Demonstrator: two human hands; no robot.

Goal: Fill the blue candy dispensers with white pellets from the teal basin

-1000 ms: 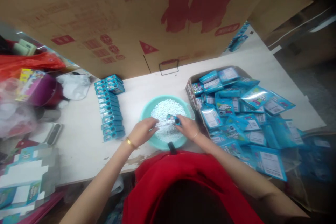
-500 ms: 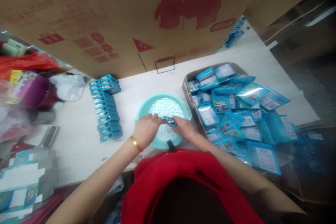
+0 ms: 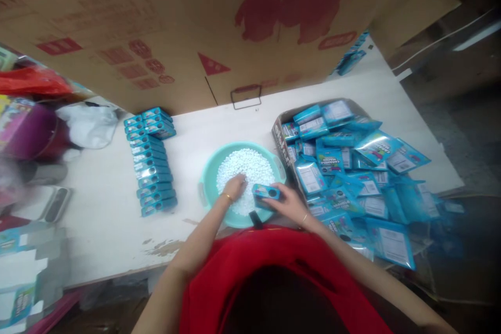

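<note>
Over the turquoise basin (image 3: 212, 173), my right hand (image 3: 288, 201) pinches the small blue box (image 3: 266, 192); left hand (image 3: 235, 187) sits at the white pellets (image 3: 252, 162), grip I can't tell, gathering, I'd judge; next calls for steadying that box

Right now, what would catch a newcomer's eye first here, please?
A huge red-printed cardboard box stands at the table's back. The left hand is at white pellets in a turquoise basin, the right hand holding a blue box over it. Blue packets lie heaped at right.
</note>
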